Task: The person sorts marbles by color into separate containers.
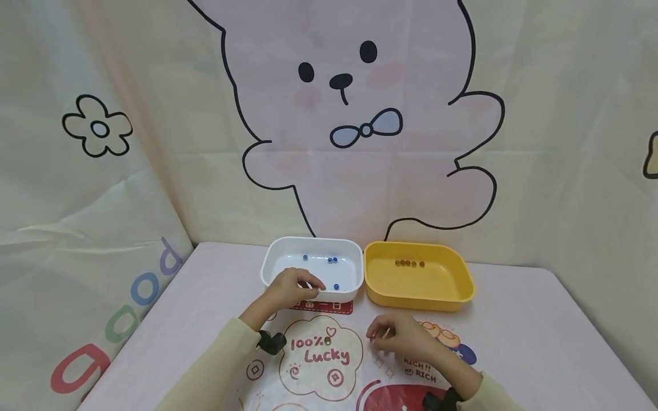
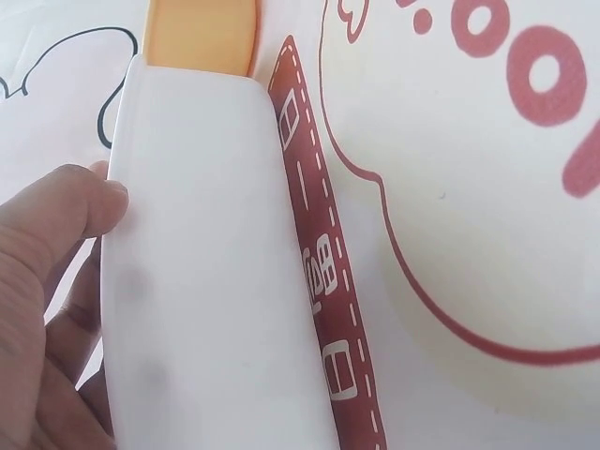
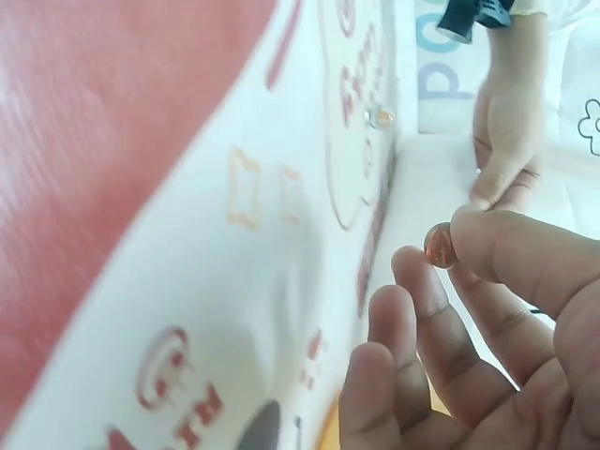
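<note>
My right hand [image 1: 403, 337] hovers over the table in front of the yellow tray. Its thumb and index finger pinch a clear orange-brown marble [image 3: 439, 245]; the other fingers are loosely bent. My left hand [image 1: 293, 288] is at the near rim of the white tray [image 1: 272, 257], fingertips over the inside. In the left wrist view the thumb [image 2: 108, 202] lies by the rim, and the tray wall hides the fingertips, so whether they hold anything does not show. Blue marbles [image 1: 333, 260] lie in the white tray. A greenish marble [image 1: 327, 341] rests on the printed cloth.
Right beside the white tray stands the yellow tray [image 1: 452, 285], with several amber marbles [image 1: 406, 264] in a row near its far side. A printed cloth [image 1: 308, 371] covers the table. Behind the trays hangs a curtain [image 1: 205, 200] with a bear drawing.
</note>
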The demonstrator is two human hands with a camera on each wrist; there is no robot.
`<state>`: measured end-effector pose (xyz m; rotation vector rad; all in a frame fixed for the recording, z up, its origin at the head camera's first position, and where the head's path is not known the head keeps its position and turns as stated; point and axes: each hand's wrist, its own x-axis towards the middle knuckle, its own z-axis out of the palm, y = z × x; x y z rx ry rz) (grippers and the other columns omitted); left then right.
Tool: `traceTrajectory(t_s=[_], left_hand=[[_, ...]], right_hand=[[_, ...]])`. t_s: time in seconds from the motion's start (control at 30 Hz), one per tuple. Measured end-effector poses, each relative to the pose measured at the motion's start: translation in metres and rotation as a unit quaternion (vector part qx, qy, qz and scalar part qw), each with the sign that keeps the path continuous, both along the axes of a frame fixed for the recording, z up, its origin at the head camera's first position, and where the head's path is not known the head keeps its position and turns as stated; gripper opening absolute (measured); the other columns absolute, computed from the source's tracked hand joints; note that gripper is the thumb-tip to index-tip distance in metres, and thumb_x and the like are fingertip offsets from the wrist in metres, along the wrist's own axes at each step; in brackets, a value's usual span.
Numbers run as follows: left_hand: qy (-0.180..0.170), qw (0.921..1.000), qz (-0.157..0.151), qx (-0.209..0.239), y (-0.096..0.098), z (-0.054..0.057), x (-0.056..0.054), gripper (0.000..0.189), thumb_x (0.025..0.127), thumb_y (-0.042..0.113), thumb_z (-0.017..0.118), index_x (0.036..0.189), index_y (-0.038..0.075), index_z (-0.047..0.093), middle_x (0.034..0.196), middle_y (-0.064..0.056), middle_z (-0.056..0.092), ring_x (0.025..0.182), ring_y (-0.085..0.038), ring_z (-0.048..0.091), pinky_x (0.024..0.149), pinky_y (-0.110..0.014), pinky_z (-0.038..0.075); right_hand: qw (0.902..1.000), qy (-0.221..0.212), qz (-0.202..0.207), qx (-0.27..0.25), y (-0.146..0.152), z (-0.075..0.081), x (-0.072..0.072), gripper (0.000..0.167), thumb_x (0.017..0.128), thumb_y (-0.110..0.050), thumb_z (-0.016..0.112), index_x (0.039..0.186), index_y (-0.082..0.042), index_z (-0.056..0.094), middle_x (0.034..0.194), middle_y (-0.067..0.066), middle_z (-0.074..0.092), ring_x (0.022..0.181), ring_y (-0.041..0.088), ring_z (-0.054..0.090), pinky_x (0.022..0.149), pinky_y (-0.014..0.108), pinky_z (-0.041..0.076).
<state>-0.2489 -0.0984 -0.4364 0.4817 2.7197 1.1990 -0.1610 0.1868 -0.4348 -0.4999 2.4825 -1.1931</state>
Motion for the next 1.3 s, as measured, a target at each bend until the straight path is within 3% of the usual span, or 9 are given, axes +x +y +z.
traceTrajectory(t_s=[0.33, 0.47, 0.73, 0.93, 1.13, 1.3], left_hand=[[0.006, 1.0000, -0.007, 0.003, -0.002, 0.000, -0.001, 0.013, 0.083, 0.022, 0.073, 0.087, 0.033, 0.076, 0.090, 0.012, 0.069, 0.083, -0.016, 0.054, 0.065, -0.029, 0.047], [0.007, 0.9999, -0.011, 0.002, -0.002, 0.000, -0.001, 0.012, 0.083, 0.022, 0.073, 0.087, 0.033, 0.075, 0.090, 0.012, 0.069, 0.082, -0.015, 0.054, 0.066, -0.029, 0.047], [0.010, 0.9998, -0.016, -0.003, -0.003, 0.000, -0.002, 0.012, 0.083, 0.023, 0.073, 0.086, 0.035, 0.075, 0.088, 0.014, 0.068, 0.081, -0.014, 0.054, 0.067, -0.030, 0.046], [0.010, 0.9998, -0.017, -0.006, -0.003, 0.001, 0.000, 0.012, 0.083, 0.023, 0.073, 0.086, 0.034, 0.075, 0.087, 0.013, 0.068, 0.080, -0.014, 0.054, 0.066, -0.029, 0.045], [0.007, 0.9999, -0.013, -0.004, -0.002, 0.002, 0.001, 0.012, 0.083, 0.023, 0.072, 0.086, 0.034, 0.075, 0.087, 0.013, 0.068, 0.080, -0.014, 0.054, 0.065, -0.029, 0.046], [0.021, 0.9996, -0.019, -0.005, -0.004, 0.002, 0.000, 0.012, 0.082, 0.021, 0.073, 0.085, 0.033, 0.076, 0.086, 0.014, 0.068, 0.078, -0.013, 0.053, 0.065, -0.028, 0.044]], right_hand=[[0.9991, 0.016, -0.038, 0.011, 0.011, 0.018, -0.006, 0.013, 0.086, -0.020, 0.071, 0.096, -0.012, 0.071, 0.083, -0.002, 0.065, 0.076, 0.016, 0.055, 0.063, 0.023, 0.048], [0.9983, 0.038, -0.045, 0.003, 0.017, 0.028, -0.011, 0.013, 0.086, -0.018, 0.071, 0.097, -0.010, 0.071, 0.083, 0.000, 0.065, 0.074, 0.016, 0.057, 0.064, 0.022, 0.051], [0.9917, 0.100, -0.071, 0.041, 0.031, 0.042, -0.023, 0.011, 0.085, -0.017, 0.072, 0.096, -0.014, 0.072, 0.084, -0.002, 0.064, 0.076, 0.017, 0.057, 0.066, 0.023, 0.051], [0.9893, 0.097, -0.097, 0.051, 0.042, 0.051, -0.037, 0.009, 0.086, -0.021, 0.071, 0.095, -0.018, 0.071, 0.084, -0.002, 0.066, 0.076, 0.017, 0.057, 0.065, 0.025, 0.051], [0.9895, 0.068, -0.124, 0.028, 0.053, 0.056, -0.055, 0.019, 0.088, -0.024, 0.069, 0.102, -0.011, 0.069, 0.091, 0.008, 0.068, 0.079, 0.022, 0.059, 0.067, 0.030, 0.052], [0.9884, 0.070, -0.133, 0.020, 0.061, 0.054, -0.067, 0.026, 0.089, -0.027, 0.068, 0.105, -0.007, 0.068, 0.094, 0.013, 0.067, 0.081, 0.026, 0.060, 0.067, 0.034, 0.052]])
